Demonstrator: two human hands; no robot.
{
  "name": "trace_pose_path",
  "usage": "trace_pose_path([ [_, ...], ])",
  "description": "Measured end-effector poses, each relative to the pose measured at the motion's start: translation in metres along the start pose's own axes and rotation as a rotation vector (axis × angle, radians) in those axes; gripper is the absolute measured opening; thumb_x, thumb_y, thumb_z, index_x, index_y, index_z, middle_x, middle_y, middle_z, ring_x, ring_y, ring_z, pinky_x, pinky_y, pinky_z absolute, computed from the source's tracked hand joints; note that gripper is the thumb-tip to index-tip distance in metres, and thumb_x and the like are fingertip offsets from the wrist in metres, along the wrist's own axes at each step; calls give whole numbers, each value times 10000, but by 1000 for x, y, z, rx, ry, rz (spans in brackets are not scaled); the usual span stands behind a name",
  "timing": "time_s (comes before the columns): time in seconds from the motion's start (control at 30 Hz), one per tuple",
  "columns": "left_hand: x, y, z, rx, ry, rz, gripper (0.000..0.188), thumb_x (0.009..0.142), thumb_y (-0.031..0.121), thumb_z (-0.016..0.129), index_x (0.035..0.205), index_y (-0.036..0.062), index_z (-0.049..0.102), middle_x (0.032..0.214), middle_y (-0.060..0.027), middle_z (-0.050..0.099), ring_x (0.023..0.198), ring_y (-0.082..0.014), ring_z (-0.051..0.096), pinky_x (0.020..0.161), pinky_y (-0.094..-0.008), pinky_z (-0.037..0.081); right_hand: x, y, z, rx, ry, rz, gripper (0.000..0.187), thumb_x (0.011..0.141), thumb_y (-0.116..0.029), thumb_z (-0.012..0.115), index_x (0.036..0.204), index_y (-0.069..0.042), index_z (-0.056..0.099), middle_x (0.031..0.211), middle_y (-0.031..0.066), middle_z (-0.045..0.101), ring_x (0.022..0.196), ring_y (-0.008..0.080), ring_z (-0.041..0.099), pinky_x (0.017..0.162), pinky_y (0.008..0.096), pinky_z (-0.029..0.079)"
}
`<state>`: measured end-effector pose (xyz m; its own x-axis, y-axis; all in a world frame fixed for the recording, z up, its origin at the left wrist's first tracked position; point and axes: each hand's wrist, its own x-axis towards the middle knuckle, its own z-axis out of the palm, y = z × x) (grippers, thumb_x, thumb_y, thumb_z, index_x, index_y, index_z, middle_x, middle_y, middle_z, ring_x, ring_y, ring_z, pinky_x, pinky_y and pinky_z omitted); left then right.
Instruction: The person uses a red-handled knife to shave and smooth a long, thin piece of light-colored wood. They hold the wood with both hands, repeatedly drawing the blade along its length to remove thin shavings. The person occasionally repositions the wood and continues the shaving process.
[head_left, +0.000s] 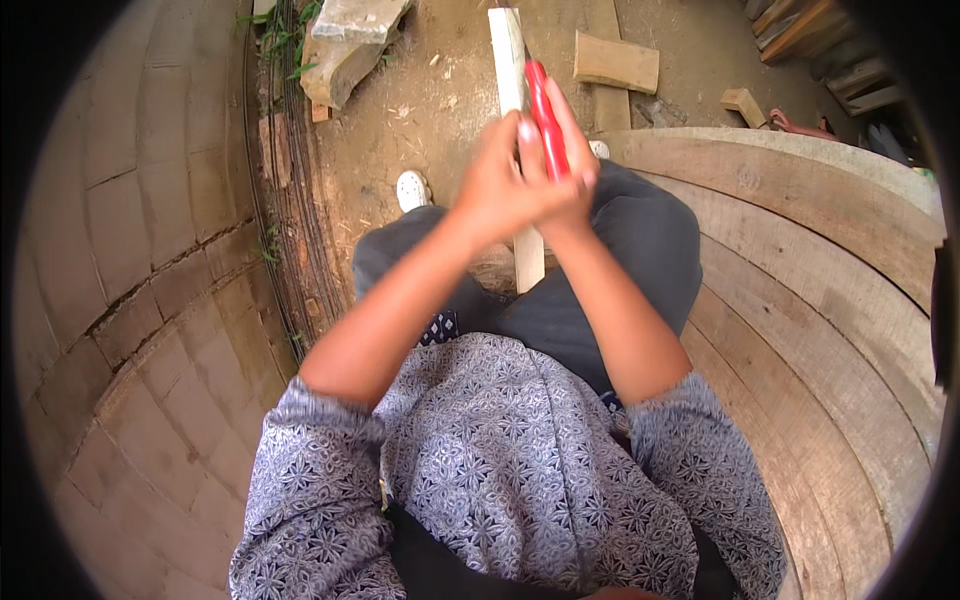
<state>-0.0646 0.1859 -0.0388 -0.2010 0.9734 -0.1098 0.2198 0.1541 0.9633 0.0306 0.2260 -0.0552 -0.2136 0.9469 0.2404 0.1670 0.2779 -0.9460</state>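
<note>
A pale wooden strip (507, 60) points away from me between my knees, and its near end shows below my hands. My left hand (492, 165) is closed around the middle of the strip, slightly blurred. In my right hand (570, 195) is a red-handled tool (545, 115), lying along the strip's right side. A thin dark part of the tool shows at its far end, close against the wood; its exact shape is too small to make out. Both hands touch each other, with the right wrist crossing close to the left.
Wooden planks (790, 220) curve along my right side. A brick wall (150, 230) stands on the left, with dark thin rods (290, 160) and a stone block (345, 60) beside it. Ahead on the dirt floor lie a wooden block (615, 63) and shavings.
</note>
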Motion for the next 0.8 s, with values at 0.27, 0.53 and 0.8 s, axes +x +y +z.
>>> trace_pose_path([
  [0.27,119,-4,-25,-317,50,-74,687,772,388,847,1231,-28,551,1102,-168,651,973,-230,667,801,-347,568,121,39,46,99,18,201,584,920,-262,701,1431,-33,535,1183,149,710,1001,159,667,890,293,524],
  [0.53,-58,4,25,41,111,126,577,736,371,848,1049,2,534,971,-134,562,908,-266,574,818,-385,492,-46,-18,-29,2,-64,4,623,978,-276,628,1479,38,433,1350,222,613,1172,231,639,960,335,507],
  [0.8,-102,41,20,56,-17,106,603,700,341,889,1040,8,519,957,-121,497,915,-267,537,798,-368,475,-100,-35,-47,153,-44,47,613,1003,-220,582,1496,80,373,1442,261,528,1285,259,568,1039,351,465],
])
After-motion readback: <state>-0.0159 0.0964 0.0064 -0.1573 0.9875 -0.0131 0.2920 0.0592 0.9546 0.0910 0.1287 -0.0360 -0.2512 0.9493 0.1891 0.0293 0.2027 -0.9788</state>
